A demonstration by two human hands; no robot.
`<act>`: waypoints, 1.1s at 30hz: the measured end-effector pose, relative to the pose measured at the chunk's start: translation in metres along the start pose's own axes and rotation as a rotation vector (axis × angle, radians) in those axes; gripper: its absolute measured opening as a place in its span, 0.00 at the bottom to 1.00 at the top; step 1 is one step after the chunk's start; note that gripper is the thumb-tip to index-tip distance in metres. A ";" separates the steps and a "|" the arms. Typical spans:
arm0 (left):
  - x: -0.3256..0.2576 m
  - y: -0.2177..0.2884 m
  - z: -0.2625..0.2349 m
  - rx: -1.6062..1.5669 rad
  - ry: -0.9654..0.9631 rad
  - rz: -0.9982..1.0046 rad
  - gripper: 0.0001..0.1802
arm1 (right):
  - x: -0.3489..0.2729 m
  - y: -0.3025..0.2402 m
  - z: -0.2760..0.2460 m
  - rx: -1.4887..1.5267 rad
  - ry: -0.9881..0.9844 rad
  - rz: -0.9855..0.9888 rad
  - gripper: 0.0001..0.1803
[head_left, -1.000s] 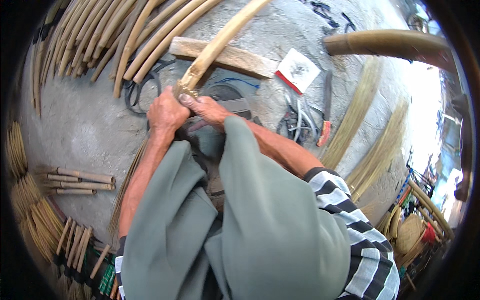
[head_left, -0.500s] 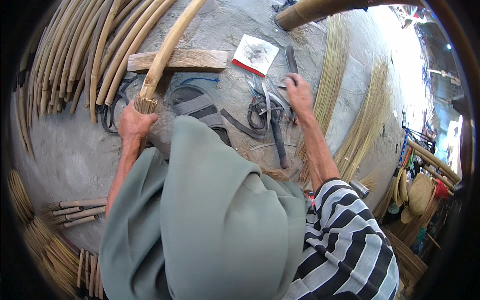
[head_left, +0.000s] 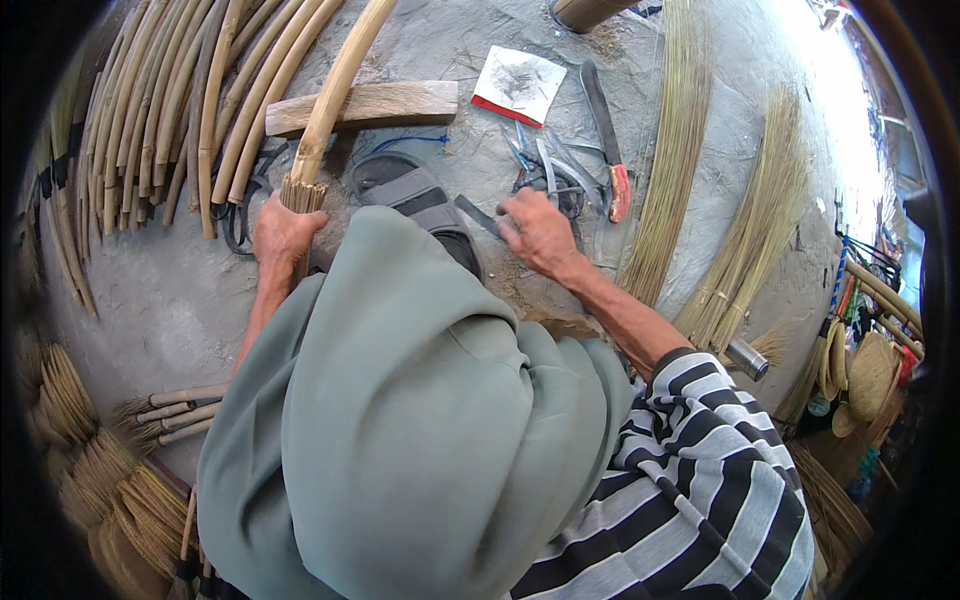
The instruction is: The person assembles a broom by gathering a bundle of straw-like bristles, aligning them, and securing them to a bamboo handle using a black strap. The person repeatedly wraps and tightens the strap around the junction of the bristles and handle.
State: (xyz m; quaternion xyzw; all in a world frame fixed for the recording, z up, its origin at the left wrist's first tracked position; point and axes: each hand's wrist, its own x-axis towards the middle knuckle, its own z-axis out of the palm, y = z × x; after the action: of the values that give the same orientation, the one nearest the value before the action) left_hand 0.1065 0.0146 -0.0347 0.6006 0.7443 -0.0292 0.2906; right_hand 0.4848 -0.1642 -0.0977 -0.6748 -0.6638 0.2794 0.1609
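Left grip (head_left: 280, 232) wraps the stalk bundle (head_left: 302, 196) | firm, even squeeze should steady it against the pole (head_left: 338, 98) | right grip (head_left: 542, 234) curls by dark strip (head_left: 476, 214), can't tell if holding!

Shows smooth wood with a low sheen in the pole (head_left: 343, 85) at eleven o'clock, and dry stalks with rough ends in the fibre bundle (head_left: 303, 195) at ten. Looks like coarse-grained matt timber in the block (head_left: 410, 103) at eleven, paper in the white sheet (head_left: 520, 82) at twelve, dull dark metal in the blade (head_left: 598, 105) at one. Turns to smooth matt cloth in the grey-green drape (head_left: 400, 400) at seven, shiny metal in the cylinder (head_left: 745, 358) past three.
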 end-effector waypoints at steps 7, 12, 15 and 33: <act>0.006 -0.005 0.002 -0.042 -0.014 0.035 0.37 | 0.011 0.012 -0.012 -0.102 0.248 0.092 0.14; 0.005 -0.004 0.000 -0.009 -0.029 0.009 0.36 | 0.032 0.053 -0.026 -0.266 0.405 0.137 0.17; 0.006 -0.003 0.002 0.013 -0.013 -0.001 0.36 | 0.037 0.071 -0.018 -0.300 0.265 0.152 0.19; 0.017 -0.015 -0.014 -0.070 -0.132 -0.007 0.41 | 0.106 -0.082 -0.017 0.759 -0.155 0.390 0.13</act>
State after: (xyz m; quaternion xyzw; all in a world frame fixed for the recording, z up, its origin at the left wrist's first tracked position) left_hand 0.0851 0.0306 -0.0359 0.5842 0.7262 -0.0437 0.3599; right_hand 0.4248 -0.0520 -0.0528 -0.6575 -0.3845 0.5787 0.2916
